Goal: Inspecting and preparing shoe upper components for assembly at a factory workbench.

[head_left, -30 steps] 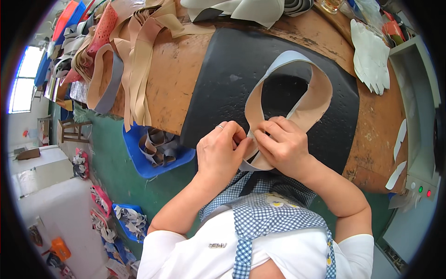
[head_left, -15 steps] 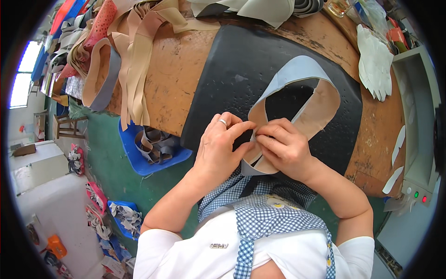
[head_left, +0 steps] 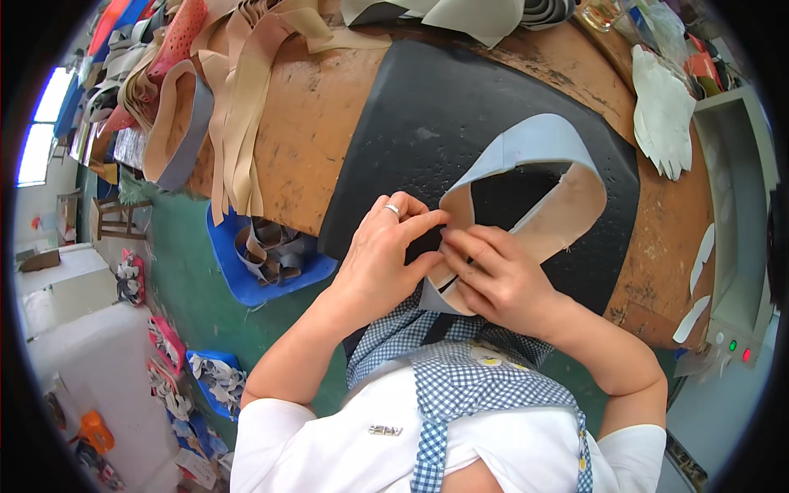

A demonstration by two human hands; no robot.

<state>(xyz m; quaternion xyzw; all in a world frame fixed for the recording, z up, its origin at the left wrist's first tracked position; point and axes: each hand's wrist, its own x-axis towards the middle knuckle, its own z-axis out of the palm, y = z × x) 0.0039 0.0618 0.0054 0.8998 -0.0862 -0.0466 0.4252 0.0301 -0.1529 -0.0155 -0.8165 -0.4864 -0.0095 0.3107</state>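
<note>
A wide strip joined into a loop (head_left: 549,135), light blue outside and tan inside, stands on its edge over a black mat (head_left: 403,131). My left hand (head_left: 374,259) pinches its near left side between thumb and forefinger. Close beside it, my right hand (head_left: 505,283) is closed on the same side, fingers bent and pressed onto the strip. The fingertips of both hands almost meet there, and they hide the exact spot they grip. The loop's far end stands free, away from my hands, and its near end hangs by the mat's front edge.
Tan strips (head_left: 246,123) drape over the wooden table (head_left: 304,123) at left, beside another blue-and-tan loop (head_left: 197,123). Below them, a blue bin (head_left: 238,275) holds more strips. White cut pieces (head_left: 657,115) and a grey machine housing (head_left: 744,246) with lit buttons are at right.
My right hand has slid slightly left and nearer along the strip. The loop's far end has dropped a little nearer and opened wider. My left hand stays almost in place.
</note>
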